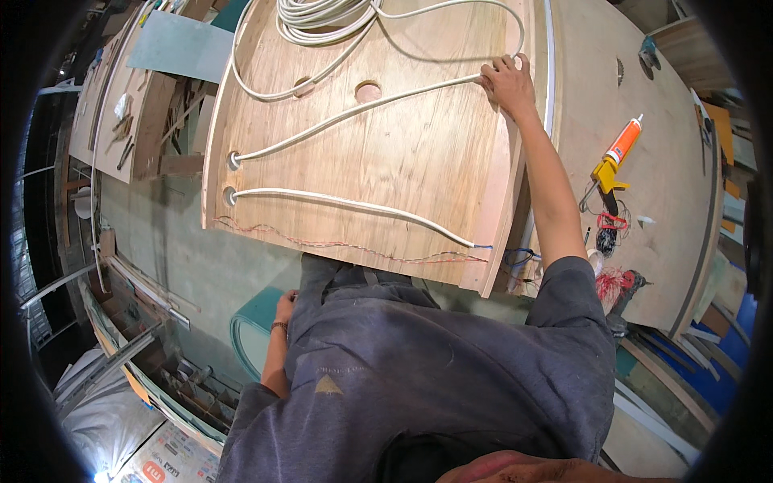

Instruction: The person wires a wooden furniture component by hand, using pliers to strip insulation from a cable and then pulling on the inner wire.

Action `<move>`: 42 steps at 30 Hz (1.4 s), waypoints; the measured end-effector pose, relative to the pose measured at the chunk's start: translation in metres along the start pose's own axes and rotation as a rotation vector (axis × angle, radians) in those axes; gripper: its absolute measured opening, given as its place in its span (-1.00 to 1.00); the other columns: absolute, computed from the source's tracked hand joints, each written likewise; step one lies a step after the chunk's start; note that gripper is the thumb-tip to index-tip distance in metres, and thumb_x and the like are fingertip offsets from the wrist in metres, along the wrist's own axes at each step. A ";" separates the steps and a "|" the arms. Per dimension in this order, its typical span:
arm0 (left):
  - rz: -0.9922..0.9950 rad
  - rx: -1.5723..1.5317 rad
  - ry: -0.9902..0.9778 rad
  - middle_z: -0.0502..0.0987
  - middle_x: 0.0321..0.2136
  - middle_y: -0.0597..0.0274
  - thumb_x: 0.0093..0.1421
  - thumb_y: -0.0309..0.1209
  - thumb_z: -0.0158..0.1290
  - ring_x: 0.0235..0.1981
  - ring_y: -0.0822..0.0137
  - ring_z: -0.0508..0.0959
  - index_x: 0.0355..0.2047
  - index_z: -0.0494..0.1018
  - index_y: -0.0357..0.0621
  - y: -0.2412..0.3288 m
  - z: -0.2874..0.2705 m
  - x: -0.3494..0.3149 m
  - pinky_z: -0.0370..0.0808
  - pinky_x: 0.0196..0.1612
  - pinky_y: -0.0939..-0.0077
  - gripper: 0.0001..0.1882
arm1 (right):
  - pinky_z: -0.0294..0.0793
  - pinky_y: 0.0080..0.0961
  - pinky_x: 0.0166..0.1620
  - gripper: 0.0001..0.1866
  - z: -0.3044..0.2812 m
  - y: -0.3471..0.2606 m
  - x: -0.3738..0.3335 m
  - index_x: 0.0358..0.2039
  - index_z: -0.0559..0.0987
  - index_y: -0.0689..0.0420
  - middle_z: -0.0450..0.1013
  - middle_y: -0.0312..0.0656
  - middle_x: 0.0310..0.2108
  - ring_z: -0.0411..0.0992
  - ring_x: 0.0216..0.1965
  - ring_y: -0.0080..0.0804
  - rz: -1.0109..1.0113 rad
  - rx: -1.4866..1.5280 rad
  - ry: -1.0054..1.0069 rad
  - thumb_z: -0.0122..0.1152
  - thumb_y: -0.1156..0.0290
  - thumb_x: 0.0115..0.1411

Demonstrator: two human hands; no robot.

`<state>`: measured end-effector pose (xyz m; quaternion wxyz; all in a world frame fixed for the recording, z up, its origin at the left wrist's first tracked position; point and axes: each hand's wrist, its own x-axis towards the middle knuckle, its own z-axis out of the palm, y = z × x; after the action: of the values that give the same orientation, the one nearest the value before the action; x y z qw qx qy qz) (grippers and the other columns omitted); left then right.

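My right hand is closed around a white cable at the right edge of a wooden panel. From there the cable slants down to a round hole on the panel's left, and past my fingers it loops back toward a white cable coil at the far end. A second white cable runs from a lower hole to the right, ending in thin blue wires. My left hand hangs beside my thigh, its fingers mostly hidden.
A thin twisted red-and-white wire lies along the panel's near edge. On the bench at right are an orange-and-yellow caulking gun, loose wires and a drill-like tool. A green bin stands on the floor near my left arm.
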<state>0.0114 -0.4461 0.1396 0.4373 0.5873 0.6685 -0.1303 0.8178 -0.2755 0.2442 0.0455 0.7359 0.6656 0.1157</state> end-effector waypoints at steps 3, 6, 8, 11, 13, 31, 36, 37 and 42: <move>-0.024 0.064 -0.008 0.68 -0.19 -0.09 0.24 -0.30 0.14 -0.14 -0.01 0.68 0.02 0.58 -0.09 0.014 0.000 -0.002 0.57 -0.06 0.25 -0.65 | 0.06 0.05 0.33 -0.70 0.007 0.000 0.000 -0.16 0.58 -0.12 0.51 -0.30 -0.13 0.39 0.11 -0.36 -0.023 -0.017 0.123 0.03 -0.02 0.38; -0.037 0.123 0.010 0.67 -0.19 -0.12 0.21 -0.31 0.15 -0.13 -0.07 0.67 0.01 0.58 -0.06 0.014 -0.004 -0.004 0.57 -0.05 0.18 -0.64 | 0.03 0.08 0.35 -0.68 0.009 -0.002 0.000 -0.14 0.58 -0.10 0.51 -0.28 -0.10 0.39 0.13 -0.32 -0.005 0.009 0.110 0.00 -0.01 0.40; -0.031 0.142 0.019 0.67 -0.19 -0.13 0.18 -0.30 0.17 -0.13 -0.10 0.66 0.01 0.59 -0.04 0.018 -0.006 -0.007 0.57 -0.05 0.15 -0.63 | 0.02 0.08 0.36 -0.68 0.009 -0.001 0.000 -0.13 0.58 -0.09 0.51 -0.27 -0.09 0.39 0.13 -0.32 -0.006 -0.004 0.108 -0.01 -0.01 0.40; -0.041 0.177 0.013 0.67 -0.21 -0.12 0.15 -0.32 0.17 -0.14 -0.10 0.66 -0.01 0.60 -0.05 0.015 -0.005 -0.013 0.56 -0.05 0.14 -0.63 | 0.04 0.06 0.35 -0.68 -0.002 -0.008 0.000 -0.14 0.57 -0.08 0.49 -0.27 -0.08 0.38 0.14 -0.34 -0.008 0.012 0.093 -0.01 0.00 0.41; -0.070 0.187 0.004 0.68 -0.22 -0.11 0.14 -0.33 0.17 -0.14 -0.09 0.66 -0.03 0.61 -0.05 0.021 -0.005 -0.018 0.57 -0.05 0.15 -0.64 | 0.05 0.05 0.35 -0.69 -0.006 -0.010 0.002 -0.13 0.57 -0.09 0.48 -0.28 -0.09 0.38 0.14 -0.35 -0.010 -0.010 0.055 -0.01 0.00 0.41; -0.111 0.179 0.030 0.69 -0.21 -0.06 0.16 -0.37 0.18 -0.10 -0.03 0.67 -0.04 0.62 -0.05 0.022 -0.012 -0.026 0.57 0.01 0.18 -0.67 | 0.05 -0.03 0.36 -0.70 -0.012 -0.012 0.000 -0.13 0.56 -0.11 0.46 -0.31 -0.11 0.36 0.12 -0.41 0.012 -0.046 0.008 -0.06 0.02 0.44; -0.066 0.198 0.032 0.68 -0.22 -0.08 0.16 -0.38 0.16 -0.12 -0.06 0.67 -0.03 0.61 -0.05 0.012 -0.013 -0.023 0.58 0.00 0.18 -0.66 | 0.05 -0.04 0.36 -0.71 -0.008 -0.010 0.002 -0.13 0.57 -0.12 0.46 -0.30 -0.12 0.36 0.12 -0.41 0.004 -0.035 0.014 -0.04 0.03 0.44; -0.074 0.198 0.040 0.68 -0.22 -0.08 0.16 -0.38 0.16 -0.12 -0.06 0.67 -0.03 0.62 -0.05 0.016 -0.013 -0.024 0.58 -0.01 0.18 -0.66 | 0.05 -0.04 0.35 -0.71 -0.010 -0.010 0.002 -0.12 0.57 -0.12 0.46 -0.30 -0.12 0.36 0.12 -0.41 0.002 -0.041 0.012 -0.04 0.03 0.44; -0.069 0.193 0.017 0.67 -0.22 -0.12 0.14 -0.36 0.16 -0.12 -0.10 0.66 -0.03 0.61 -0.07 0.019 -0.015 -0.021 0.57 -0.03 0.15 -0.64 | 0.03 0.05 0.38 -0.68 -0.018 -0.014 0.003 -0.10 0.60 -0.11 0.50 -0.29 -0.04 0.37 0.17 -0.35 0.029 -0.003 -0.021 0.02 0.01 0.39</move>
<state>0.0201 -0.4441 0.1702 0.3684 0.6044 0.6762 -0.2042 0.8000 -0.2728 0.2585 0.0519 0.7464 0.6543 0.1098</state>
